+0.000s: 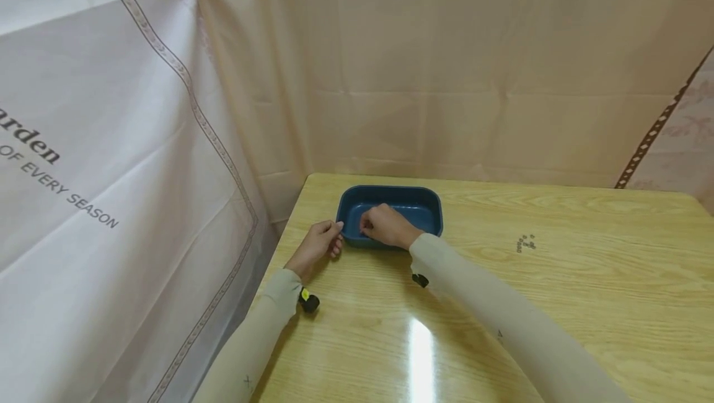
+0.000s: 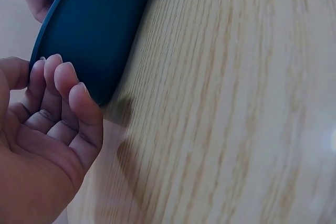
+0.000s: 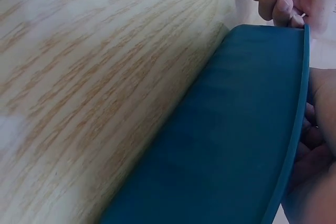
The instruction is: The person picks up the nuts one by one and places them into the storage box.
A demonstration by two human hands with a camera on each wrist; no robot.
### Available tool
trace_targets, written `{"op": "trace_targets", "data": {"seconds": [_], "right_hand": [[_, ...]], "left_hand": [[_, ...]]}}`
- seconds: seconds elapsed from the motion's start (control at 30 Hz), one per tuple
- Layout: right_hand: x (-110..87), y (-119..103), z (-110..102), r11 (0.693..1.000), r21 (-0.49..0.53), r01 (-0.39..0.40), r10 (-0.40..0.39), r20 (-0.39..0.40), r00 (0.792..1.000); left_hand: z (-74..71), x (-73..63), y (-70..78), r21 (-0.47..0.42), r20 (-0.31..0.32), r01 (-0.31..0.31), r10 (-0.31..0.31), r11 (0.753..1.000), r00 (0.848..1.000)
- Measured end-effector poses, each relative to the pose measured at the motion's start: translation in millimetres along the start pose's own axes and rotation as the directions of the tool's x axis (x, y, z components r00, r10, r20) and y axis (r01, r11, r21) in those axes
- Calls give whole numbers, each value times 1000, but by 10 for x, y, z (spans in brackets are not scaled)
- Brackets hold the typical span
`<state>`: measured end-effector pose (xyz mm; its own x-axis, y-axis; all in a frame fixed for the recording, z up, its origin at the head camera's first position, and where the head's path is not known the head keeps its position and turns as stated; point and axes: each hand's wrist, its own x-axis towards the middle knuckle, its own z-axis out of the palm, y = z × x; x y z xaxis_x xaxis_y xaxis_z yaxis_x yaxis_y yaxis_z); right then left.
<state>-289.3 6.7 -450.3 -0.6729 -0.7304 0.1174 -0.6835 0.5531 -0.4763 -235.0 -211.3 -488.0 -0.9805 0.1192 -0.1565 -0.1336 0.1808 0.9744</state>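
Observation:
A dark blue rectangular basin (image 1: pixel 421 214) with rounded corners stands near the far left of the table. My left hand (image 1: pixel 318 245) pinches its near left corner at the rim, thumb over the edge. In the left wrist view, the other fingers of this hand (image 2: pixel 52 124) lie curled against the basin's outer wall (image 2: pixel 100 24). My right hand (image 1: pixel 390 226) reaches over the near rim into the basin with its fingers bent downward. The basin wall (image 3: pixel 231 124) partly hides that hand (image 3: pixel 323 129) in the right wrist view; I cannot tell whether the fingers hold anything.
Several small dark pieces (image 1: pixel 526 244) lie in a loose cluster on the wooden table (image 1: pixel 591 266), right of the basin. A beige cloth (image 1: pixel 424 80) hangs behind the table, and a printed white cloth (image 1: pixel 111 173) hangs along the left side.

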Motion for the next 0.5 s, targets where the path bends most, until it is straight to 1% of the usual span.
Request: {"op": "trace_targets", "data": {"seconds": [0.33, 0.5], "right_hand": [[-134, 149, -139, 999, 7, -45, 45, -19, 999], [-235, 205, -244, 997, 10, -74, 74, -18, 997]], "left_hand": [[14, 28, -12, -13, -5, 10, -10, 1000, 1000], [10, 29, 0, -14, -2, 17, -17, 1000, 1000]]}}
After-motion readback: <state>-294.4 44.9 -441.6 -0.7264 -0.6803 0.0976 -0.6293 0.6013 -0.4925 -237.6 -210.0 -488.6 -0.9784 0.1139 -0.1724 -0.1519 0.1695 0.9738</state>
